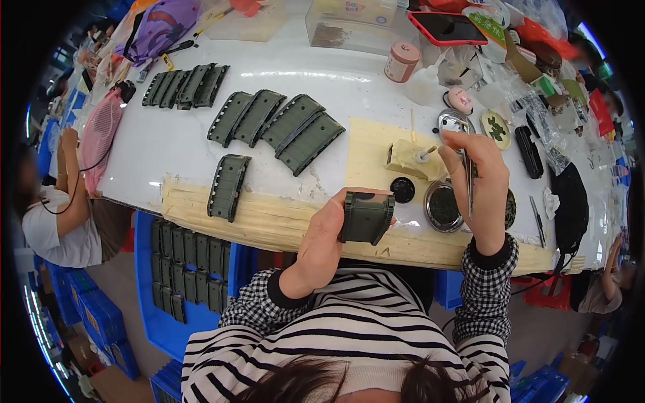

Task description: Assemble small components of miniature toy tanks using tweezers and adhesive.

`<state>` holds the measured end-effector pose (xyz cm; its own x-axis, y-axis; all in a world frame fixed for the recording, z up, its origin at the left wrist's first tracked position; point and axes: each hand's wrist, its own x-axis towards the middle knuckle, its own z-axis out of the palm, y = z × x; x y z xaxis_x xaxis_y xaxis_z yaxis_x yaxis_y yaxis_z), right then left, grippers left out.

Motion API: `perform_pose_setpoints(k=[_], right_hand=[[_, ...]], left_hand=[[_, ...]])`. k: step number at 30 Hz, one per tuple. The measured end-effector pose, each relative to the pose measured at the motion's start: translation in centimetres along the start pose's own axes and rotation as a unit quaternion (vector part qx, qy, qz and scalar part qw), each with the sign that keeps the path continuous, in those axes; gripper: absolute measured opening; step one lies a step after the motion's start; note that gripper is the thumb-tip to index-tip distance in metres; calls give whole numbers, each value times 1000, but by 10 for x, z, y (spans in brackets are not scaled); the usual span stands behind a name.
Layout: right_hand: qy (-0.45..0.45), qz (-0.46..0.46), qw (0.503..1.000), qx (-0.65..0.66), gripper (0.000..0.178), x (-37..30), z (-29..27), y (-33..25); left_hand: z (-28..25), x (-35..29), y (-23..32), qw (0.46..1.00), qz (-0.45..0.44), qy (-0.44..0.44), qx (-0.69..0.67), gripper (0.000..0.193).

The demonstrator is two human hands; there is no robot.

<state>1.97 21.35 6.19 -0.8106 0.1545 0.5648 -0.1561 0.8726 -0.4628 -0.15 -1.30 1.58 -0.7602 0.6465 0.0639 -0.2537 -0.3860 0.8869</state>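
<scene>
Left hand [322,235]: we see it low-centre of frame, closed round a dark green ribbed plastic part [366,216], thumb on the part's top edge; part is held up just in front of the desk's near edge.
Right hand [480,181]: right of centre, fingers pinched on thin metal tweezers [468,181] that hang point-down; hand is above a round tin [443,207] w/ dark green bits.
Desk [168,141]: white top, w/ a strip of cream masking tape along the near edge.
On desk, centre: four more green parts [275,124] laid in a fan; one single part [228,187] lower left of them, resting on the tape strip.
Upper left of frame: another row of green parts [185,86], near a purple bag [158,27].
By right hand: small cream block [406,160] w/ a white stick in it, black cap [402,190] just below it.
Upper right: red phone [447,28], pink-lid jar [402,62], clutter we can't make out.
Lower left: blue crate [151,316] under the desk, holding rows of green parts.
Left edge: another person's arm, apart from ours.
</scene>
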Motion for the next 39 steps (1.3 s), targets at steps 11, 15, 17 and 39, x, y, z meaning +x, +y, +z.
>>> perform_pose_setpoints(k=[11,15,17,39], right_hand=[[-10,-17,1000,22,10,3,10,3],[-20,-10,999,29,10,2,9,1],[-17,-9,999,37,10,2,8,0],[-72,42,920,384,6,-24,-1,-57]], left_hand=[[-3,0,4,999,6,-35,-12,53],[-2,-1,6,999,2,-18,31,64],[-2,-1,7,999,-3,-18,30,65],[8,14,29,770,257,57,581,36]])
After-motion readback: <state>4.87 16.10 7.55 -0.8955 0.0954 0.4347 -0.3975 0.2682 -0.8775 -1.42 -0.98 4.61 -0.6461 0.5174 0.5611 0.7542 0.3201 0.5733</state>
